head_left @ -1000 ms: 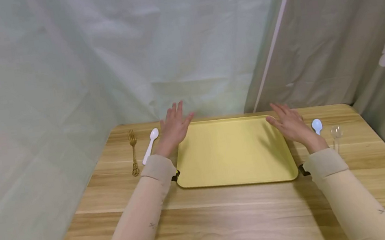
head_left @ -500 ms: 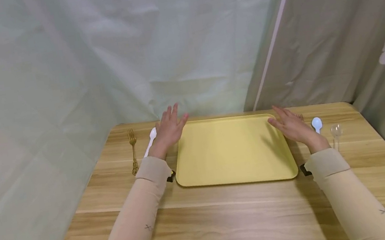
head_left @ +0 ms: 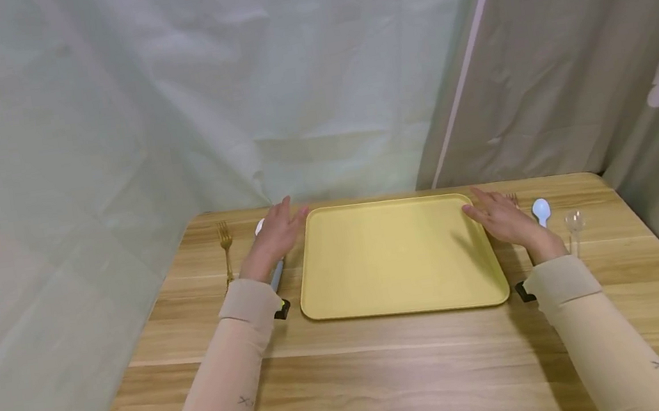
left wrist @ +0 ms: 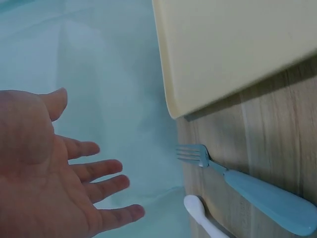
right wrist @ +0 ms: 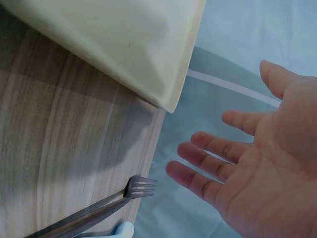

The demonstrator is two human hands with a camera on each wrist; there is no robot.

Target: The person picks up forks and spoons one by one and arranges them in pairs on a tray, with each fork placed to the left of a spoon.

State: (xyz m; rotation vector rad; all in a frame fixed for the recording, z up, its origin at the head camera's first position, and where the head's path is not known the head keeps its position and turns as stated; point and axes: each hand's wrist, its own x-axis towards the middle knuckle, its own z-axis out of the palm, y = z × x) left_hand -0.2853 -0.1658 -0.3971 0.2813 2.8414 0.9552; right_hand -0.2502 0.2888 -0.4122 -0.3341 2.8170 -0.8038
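Observation:
A shallow yellow tray (head_left: 400, 259) lies flat on the wooden table. My left hand (head_left: 274, 238) hovers beside its far left corner, fingers spread and holding nothing. Beneath that hand, a fork with a thick blue handle (left wrist: 267, 201) and a white spoon (left wrist: 199, 212) lie side by side; the hand partly hides both in the head view. By the tray's far right corner is my right hand (head_left: 505, 219), palm facing inward, its fingers extended and holding nothing. A dark metal fork (right wrist: 94, 217) lies on the table near it, mostly covered by the hand in the head view.
Left of the white spoon lies an ornate gold fork (head_left: 225, 238). On the right are a light blue spoon (head_left: 541, 209) and a clear spoon (head_left: 575, 221). Pale curtains (head_left: 314, 95) hang close behind the table's far edge.
My left hand has moved left and lower, off the tray's corner, so the blue fork's handle now shows. My right hand has shifted only slightly downward and to the right.

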